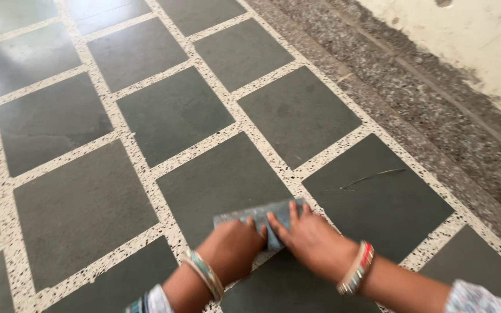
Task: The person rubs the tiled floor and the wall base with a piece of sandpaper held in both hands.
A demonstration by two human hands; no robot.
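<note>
A small grey-blue cloth [251, 215] lies flat on the floor, across a pale speckled joint between dark tiles. My left hand [234, 246] is curled on its near left part, fingers bent down onto it. My right hand [310, 237] presses flat on the cloth's right part, fingers spread and pointing left. Both hands touch each other over the cloth. Each wrist wears coloured bangles, and patterned sleeve cuffs show at the bottom edge.
The floor is dark grey square tiles [172, 113] set in pale speckled strips. A speckled grey stone border [436, 110] runs along the right, below a cream wall [471, 40]. A thin crack [372, 175] marks the tile right of the hands.
</note>
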